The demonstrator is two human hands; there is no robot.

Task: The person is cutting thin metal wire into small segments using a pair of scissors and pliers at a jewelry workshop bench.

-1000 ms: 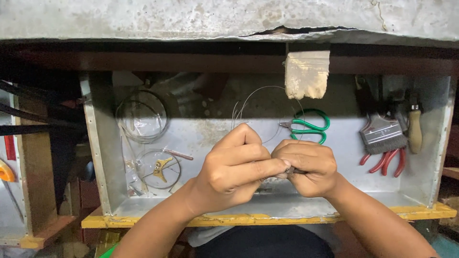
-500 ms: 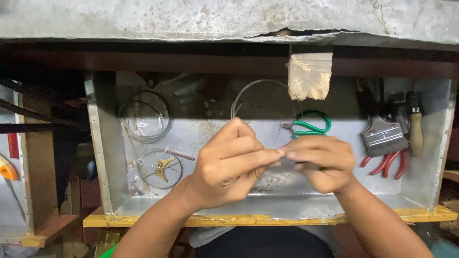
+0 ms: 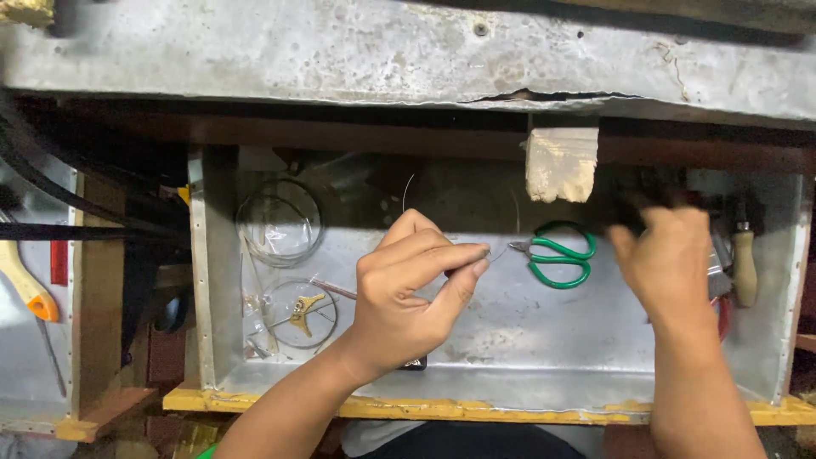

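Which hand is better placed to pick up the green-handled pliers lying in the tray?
Probably the right hand. It hovers open at the tray's right end, just beside the green-handled pliers, and seems to hold nothing. The left hand is busy: its fingertips pinch a thin wire.

Bare tray floor (image 3: pixel 544 340) lies open between the hands; green-handled pliers (image 3: pixel 557 255) and wire coils (image 3: pixel 279 223) crowd the back.

Left hand: my left hand (image 3: pixel 408 293) is raised mid-frame, thumb and forefinger pinched together at the tips, the other fingers curled beneath.
Left forearm: bare, rising from the lower edge, angled up and to the right.
Right hand: my right hand (image 3: pixel 667 268) reaches away to the right, back toward me, fingertips blurred.
Right forearm: bare, rising almost straight up.
Spacing: hands well apart.
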